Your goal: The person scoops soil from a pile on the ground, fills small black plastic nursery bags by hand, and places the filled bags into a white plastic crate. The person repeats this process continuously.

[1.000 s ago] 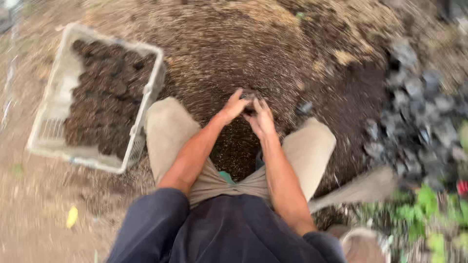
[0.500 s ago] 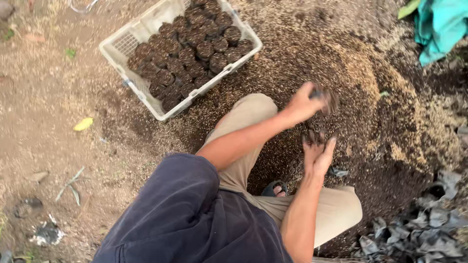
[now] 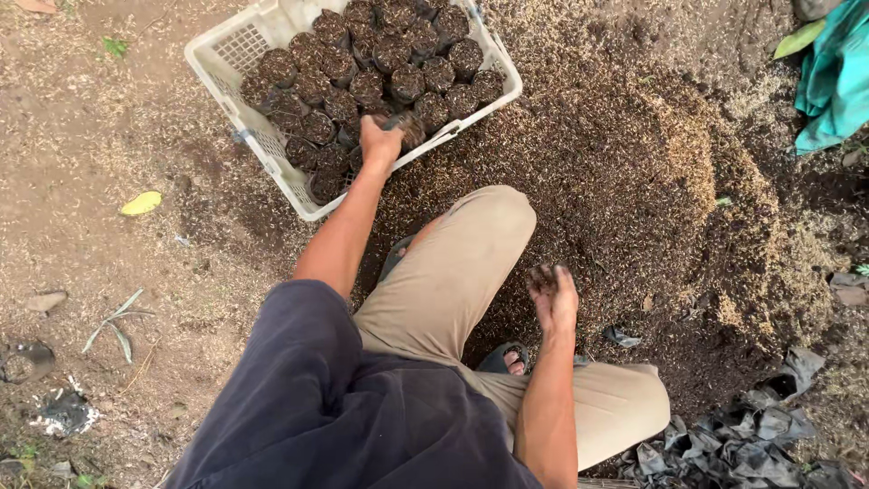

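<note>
My left hand (image 3: 380, 140) is stretched out over the near edge of a white plastic crate (image 3: 226, 68) and grips a small black bag filled with soil (image 3: 409, 129). The crate holds several more filled black bags (image 3: 380, 54) packed close together. My right hand (image 3: 552, 294) hangs by my knee above the soil, soil-smeared, its fingers loosely curled with nothing in them. I squat in tan trousers and a dark shirt, a sandalled foot (image 3: 505, 359) showing between my legs.
A broad heap of dark soil mixed with husks (image 3: 634, 163) lies in front of me. Several empty black bags (image 3: 751, 444) lie at the lower right. A teal cloth (image 3: 837, 77) is at the top right; a yellow leaf (image 3: 142, 203) lies on the left.
My left hand has carried a filled bag from the soil heap over to the crate. My right hand has drawn back from the heap toward my knee.
</note>
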The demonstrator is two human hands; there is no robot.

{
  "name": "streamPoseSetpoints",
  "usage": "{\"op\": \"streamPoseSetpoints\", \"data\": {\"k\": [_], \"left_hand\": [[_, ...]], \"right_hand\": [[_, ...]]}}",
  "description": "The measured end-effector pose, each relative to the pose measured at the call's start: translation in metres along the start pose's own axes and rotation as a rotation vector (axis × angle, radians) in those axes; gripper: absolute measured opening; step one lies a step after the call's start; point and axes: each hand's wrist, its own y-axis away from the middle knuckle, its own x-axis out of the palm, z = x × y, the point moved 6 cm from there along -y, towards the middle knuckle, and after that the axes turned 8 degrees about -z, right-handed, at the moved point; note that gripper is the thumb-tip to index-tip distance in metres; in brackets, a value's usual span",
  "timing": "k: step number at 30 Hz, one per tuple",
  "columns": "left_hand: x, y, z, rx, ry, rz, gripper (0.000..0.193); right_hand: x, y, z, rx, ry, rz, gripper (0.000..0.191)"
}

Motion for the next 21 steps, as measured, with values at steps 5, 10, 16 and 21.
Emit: {"op": "streamPoseSetpoints", "data": {"k": [5,10,16,21], "left_hand": [[0.021,-0.006,-0.014,0.318,-0.321,0.036,0.033],[0.035,0.009,-0.03,0.47,-0.679,0.12,0.018],[0.061,0.077,-0.115,0.938,-0.442,-0.075,0.062],[0.075,0.191,-0.18,1.101,0.074,0.377,0.048]], "right_hand": [[0.003,-0.001,-0.002,-0.005,0.143,-0.016,0.047],[-0.005,-0.003,0.034,-0.261,0.96,-0.265,0.044],[-0.052,0.024,0.169,-1.213,0.964,-0.343,0.051],[-0.22,0.027,0.205,-0.941,0.589,-0.619,0.035]]}}
